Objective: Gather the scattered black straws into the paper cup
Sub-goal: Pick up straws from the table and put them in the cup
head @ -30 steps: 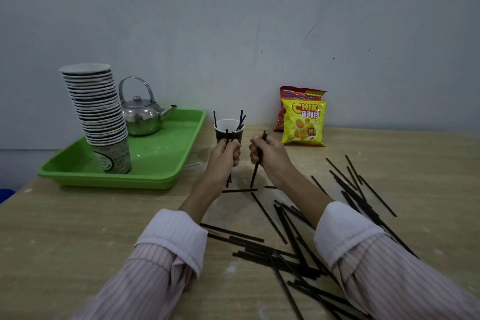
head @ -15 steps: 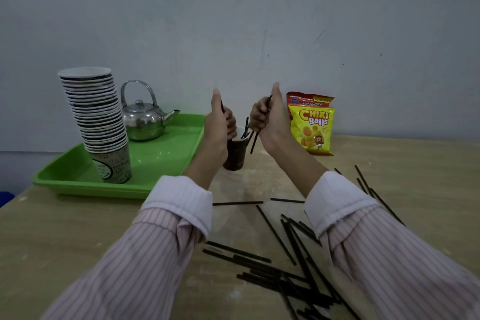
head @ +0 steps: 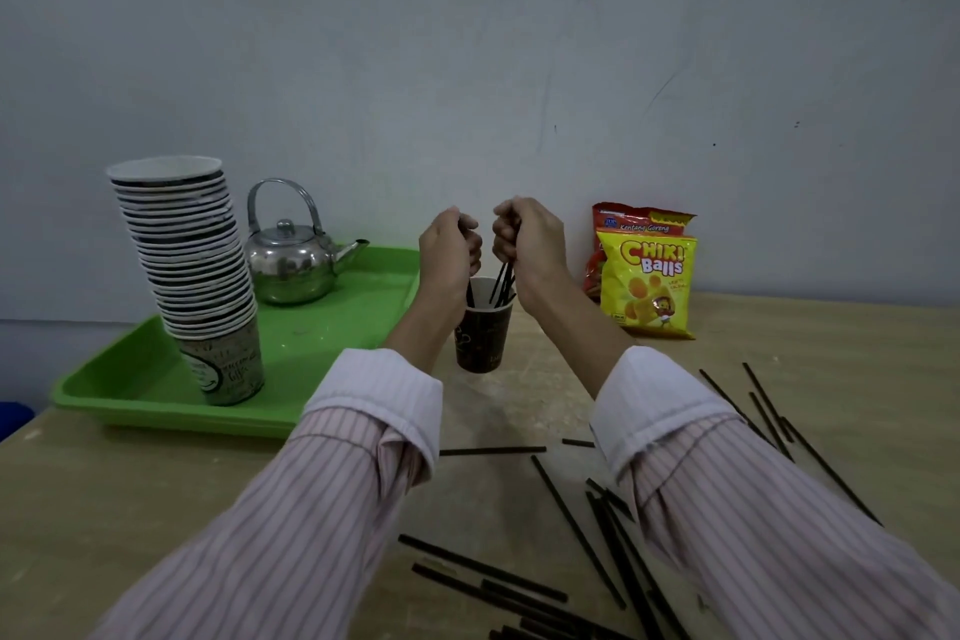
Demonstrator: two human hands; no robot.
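Straws (head: 502, 282) are pinched in left hand (head: 448, 252) and right hand (head: 531, 240); tips should be lowered fully inside paper cup (head: 483, 340) before release.

Your left hand (head: 449, 255) and right hand (head: 530, 239), low near the table (head: 156, 483) a second ago, now hang fisted above the paper cup (head: 483, 338), their black straws (head: 502, 282) pointing down into its mouth.

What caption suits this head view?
Left hand and right hand hold black straws in the paper cup; loose straws lie on the table.
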